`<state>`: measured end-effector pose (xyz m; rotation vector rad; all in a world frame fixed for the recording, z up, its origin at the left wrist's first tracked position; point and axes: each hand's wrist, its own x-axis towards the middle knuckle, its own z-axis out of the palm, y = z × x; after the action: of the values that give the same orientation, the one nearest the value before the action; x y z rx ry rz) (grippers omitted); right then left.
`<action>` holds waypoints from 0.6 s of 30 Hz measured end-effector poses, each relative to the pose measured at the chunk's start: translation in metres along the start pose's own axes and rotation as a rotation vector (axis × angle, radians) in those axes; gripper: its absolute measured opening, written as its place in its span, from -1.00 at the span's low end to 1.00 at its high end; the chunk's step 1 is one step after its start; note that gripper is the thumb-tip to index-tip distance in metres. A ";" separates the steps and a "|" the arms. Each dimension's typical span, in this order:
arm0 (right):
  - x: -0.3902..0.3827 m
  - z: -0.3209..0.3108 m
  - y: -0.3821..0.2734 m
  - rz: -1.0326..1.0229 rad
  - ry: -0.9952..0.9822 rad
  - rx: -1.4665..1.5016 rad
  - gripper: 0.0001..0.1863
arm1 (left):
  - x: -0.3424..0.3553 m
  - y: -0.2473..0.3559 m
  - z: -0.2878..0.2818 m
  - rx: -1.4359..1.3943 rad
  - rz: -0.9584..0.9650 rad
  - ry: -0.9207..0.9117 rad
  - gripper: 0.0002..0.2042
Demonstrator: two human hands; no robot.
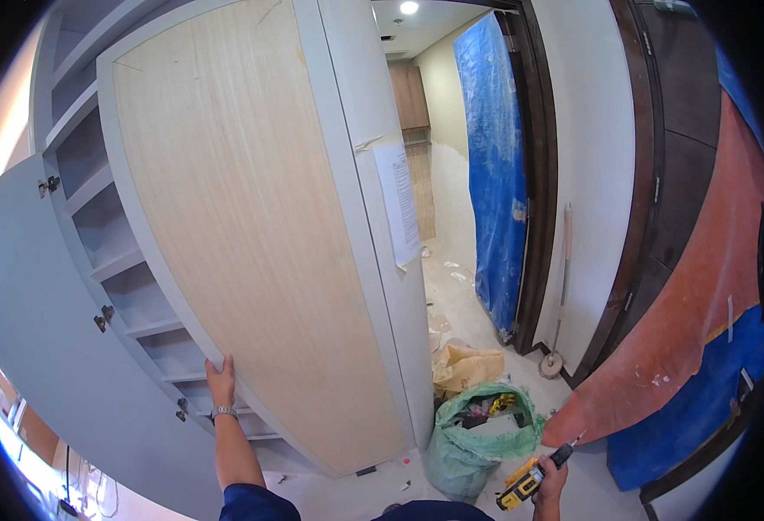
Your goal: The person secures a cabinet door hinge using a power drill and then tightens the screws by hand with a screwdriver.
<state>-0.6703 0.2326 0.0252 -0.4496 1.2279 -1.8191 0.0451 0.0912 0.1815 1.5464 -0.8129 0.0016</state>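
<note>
A tall shelf cabinet has a pale wood-grain side panel [243, 217] framed in light grey. My left hand [220, 382], with a metal watch on its wrist, grips the front edge of this panel low down, thumb and fingers on either side of the edge. A light grey cabinet door [60, 347] stands swung out on its hinges at the left. In my right hand [551, 483] is a yellow and black cordless drill [525, 484], held low at the right, its bit pointing up and away. Part of its grip is hidden by my fingers.
A green woven sack [464, 460] full of scraps stands between the cabinet and the drill. Behind it lies a tan sack [469, 366]. Blue sheeting [495, 174] covers a doorway; reddish sheeting [651, 373] drapes the right side. A long-handled tool [564, 286] leans on the wall.
</note>
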 end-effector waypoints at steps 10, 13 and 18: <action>0.005 0.000 0.014 -0.033 0.020 -0.020 -0.84 | 0.022 0.002 0.009 -0.053 0.014 -0.117 -0.45; 0.005 0.007 0.018 -0.033 0.031 -0.015 -0.84 | 0.040 -0.006 0.022 -0.144 0.011 -0.168 -0.45; 0.000 0.024 0.017 -0.034 0.039 0.026 -0.84 | 0.072 -0.030 0.040 -0.083 0.015 -0.146 -0.42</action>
<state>-0.6459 0.2168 0.0207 -0.4246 1.2283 -1.8787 0.0950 0.0191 0.1813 1.4742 -0.9285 -0.1343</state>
